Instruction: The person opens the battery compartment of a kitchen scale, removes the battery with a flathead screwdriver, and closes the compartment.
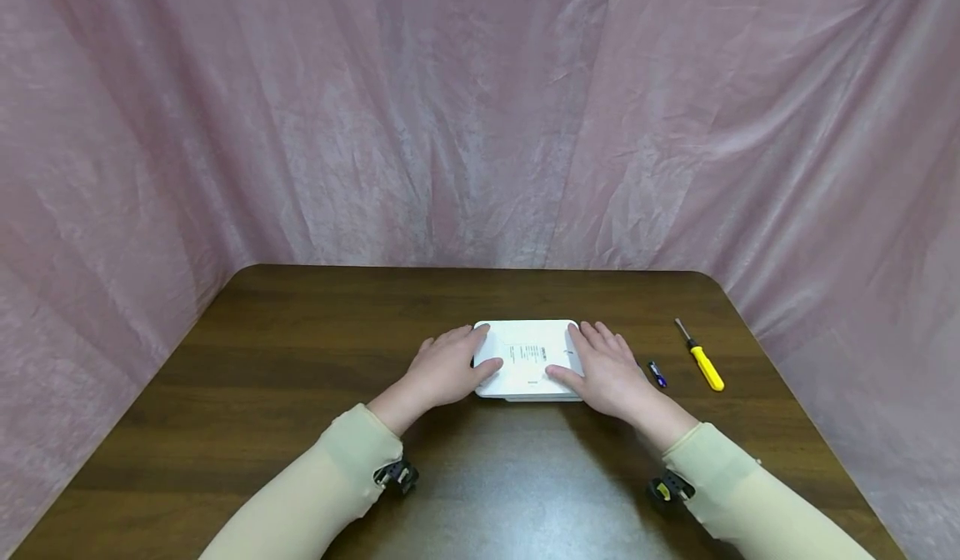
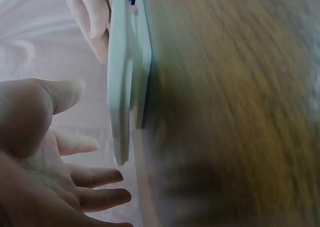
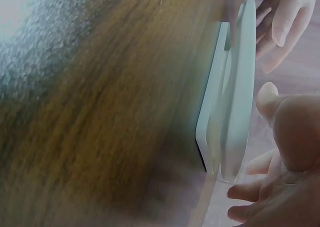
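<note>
A flat white device [image 1: 525,377] with rounded corners and a printed label lies on the table, its kind unclear. Seen edge-on in the left wrist view, the device [image 2: 119,82] has a wider upper plate above a narrower lower slab. My left hand [image 1: 446,367] is at its left side, thumb over the top face and fingers loosely spread. At the right side, my right hand [image 1: 606,368] lies with spread fingers, thumb and forefinger over the top. Both wrist views show relaxed fingers, not curled round the device; whether they touch it I cannot tell.
Right of my right hand lies a small dark blue cylinder [image 1: 657,374], looking like a battery. A screwdriver [image 1: 706,367] with a yellow handle is farther right, its tip pointing away. Pink curtains [image 1: 450,127] hang behind the brown wooden table [image 1: 315,318].
</note>
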Tool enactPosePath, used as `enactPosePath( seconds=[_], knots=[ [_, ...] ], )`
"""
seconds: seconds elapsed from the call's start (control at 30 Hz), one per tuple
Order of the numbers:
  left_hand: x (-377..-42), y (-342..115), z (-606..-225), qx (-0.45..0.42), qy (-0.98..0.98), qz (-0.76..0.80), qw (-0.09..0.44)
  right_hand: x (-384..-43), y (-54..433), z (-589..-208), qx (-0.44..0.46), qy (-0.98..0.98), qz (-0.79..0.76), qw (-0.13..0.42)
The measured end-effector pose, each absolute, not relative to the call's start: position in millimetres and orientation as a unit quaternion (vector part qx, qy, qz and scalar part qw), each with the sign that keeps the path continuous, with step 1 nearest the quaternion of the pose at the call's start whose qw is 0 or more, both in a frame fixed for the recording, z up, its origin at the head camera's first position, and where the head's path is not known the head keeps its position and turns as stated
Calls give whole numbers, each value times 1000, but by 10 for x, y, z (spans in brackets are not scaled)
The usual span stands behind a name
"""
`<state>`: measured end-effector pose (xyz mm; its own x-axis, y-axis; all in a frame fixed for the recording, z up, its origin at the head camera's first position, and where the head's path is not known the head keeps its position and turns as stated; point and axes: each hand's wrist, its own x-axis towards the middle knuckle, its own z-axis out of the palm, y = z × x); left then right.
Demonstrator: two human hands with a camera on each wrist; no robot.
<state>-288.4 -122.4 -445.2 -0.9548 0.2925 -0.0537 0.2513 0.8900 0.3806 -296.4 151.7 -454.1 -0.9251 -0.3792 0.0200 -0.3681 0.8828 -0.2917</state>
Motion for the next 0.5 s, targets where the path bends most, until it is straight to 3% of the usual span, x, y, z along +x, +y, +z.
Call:
enactPosePath(
  seconds=[0.5],
  knots=[
    [-2971, -1262, -4476, 143, 963, 224, 31, -3010, 1493, -4550, -201, 962, -182, 25]
  ],
)
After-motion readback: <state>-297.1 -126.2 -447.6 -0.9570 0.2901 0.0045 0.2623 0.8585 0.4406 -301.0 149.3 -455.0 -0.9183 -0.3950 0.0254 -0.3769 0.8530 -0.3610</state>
